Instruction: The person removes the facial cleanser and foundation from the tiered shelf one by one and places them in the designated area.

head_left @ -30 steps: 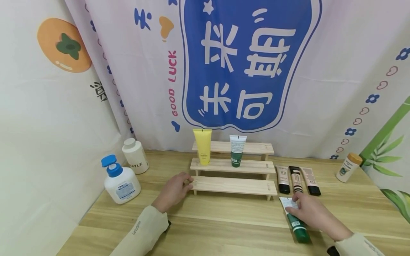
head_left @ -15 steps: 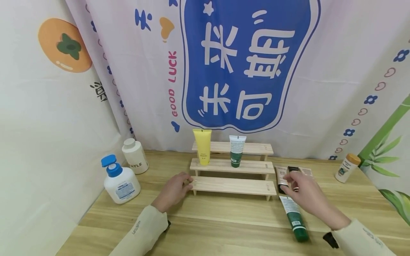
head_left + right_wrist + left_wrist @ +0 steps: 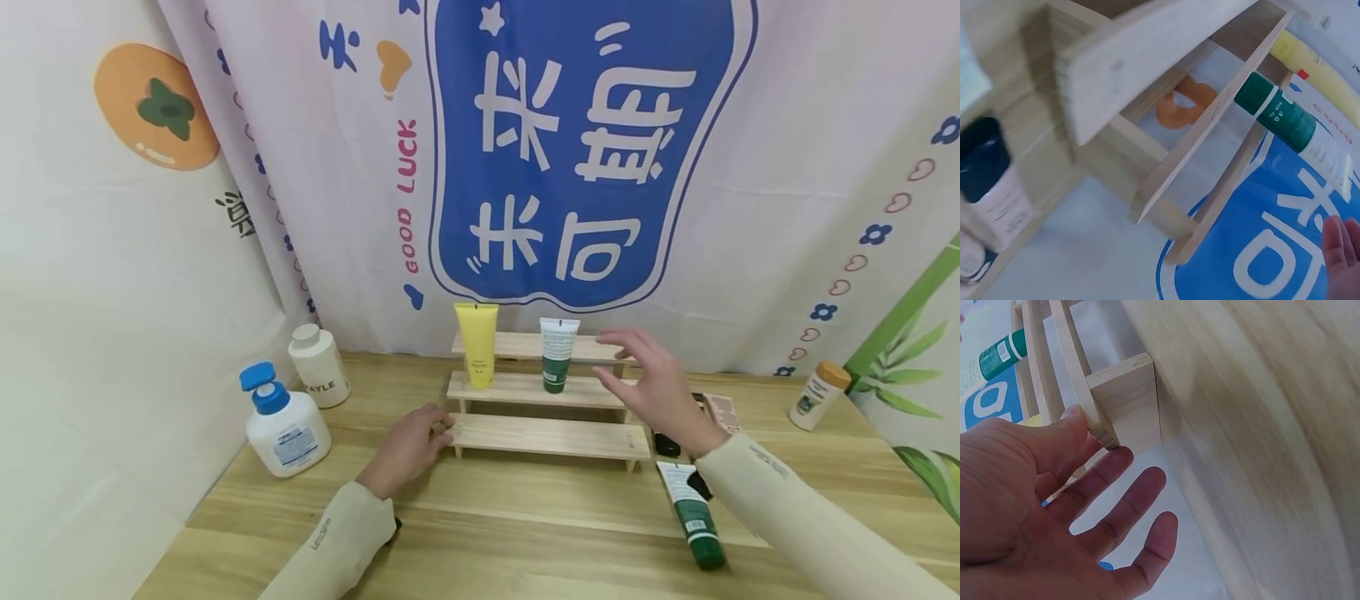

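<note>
A three-tier wooden display stand (image 3: 547,436) rises at the back of the table. My left hand (image 3: 408,450) pinches the left end of its lowest board, thumb on top and index finger at the edge in the left wrist view. On the middle tier stand a yellow tube (image 3: 477,346) and a white-and-green tube (image 3: 557,354), both cap down. My right hand (image 3: 656,396) hovers just right of that white-and-green tube, thumb and fingers spread apart, holding nothing. Another white-and-green tube (image 3: 693,525) lies on the table under the right sleeve.
Pale pink tubes with black caps, one of them (image 3: 723,412) beside my right wrist, lie partly hidden right of the stand. A blue-topped pump bottle (image 3: 288,446) and a white bottle (image 3: 318,371) stand left. An orange-capped bottle (image 3: 820,396) stands far right.
My right hand has let go of the lying white-and-green tube, passed over the pink tubes and come up left to the standing white-and-green tube. The left hand stays at the stand.
</note>
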Demonstrator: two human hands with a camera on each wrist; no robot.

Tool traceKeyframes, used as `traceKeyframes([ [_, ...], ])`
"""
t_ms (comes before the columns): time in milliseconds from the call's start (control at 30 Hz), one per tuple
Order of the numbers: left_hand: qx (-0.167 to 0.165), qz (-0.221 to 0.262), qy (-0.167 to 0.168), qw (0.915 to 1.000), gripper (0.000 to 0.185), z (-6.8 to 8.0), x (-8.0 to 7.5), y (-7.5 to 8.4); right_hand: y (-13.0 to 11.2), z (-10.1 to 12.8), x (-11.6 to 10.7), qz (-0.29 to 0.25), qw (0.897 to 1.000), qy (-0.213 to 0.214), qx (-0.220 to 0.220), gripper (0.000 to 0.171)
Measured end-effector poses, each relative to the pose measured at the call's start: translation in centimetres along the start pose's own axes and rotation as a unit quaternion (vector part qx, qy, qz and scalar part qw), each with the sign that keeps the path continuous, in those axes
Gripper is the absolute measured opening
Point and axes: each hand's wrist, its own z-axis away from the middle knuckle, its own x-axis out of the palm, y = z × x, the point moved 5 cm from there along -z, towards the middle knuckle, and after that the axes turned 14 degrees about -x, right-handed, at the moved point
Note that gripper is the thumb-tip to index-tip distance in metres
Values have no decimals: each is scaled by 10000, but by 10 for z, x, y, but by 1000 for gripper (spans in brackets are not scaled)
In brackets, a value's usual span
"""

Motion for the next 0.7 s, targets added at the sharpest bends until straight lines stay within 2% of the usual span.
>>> traceKeyframes([
  [233,59,-30,11,10000,16,0,1,-1,2,-21,28,-149,9990,-295,305,51],
  [500,26,-53,64,10000,17,-1,2,-1,13,-24,44,-358,9977,378,439,42],
  [700,50,-73,66,9999,17,-2,1,-2,20,-21,50,-373,9959,610,550,38],
])
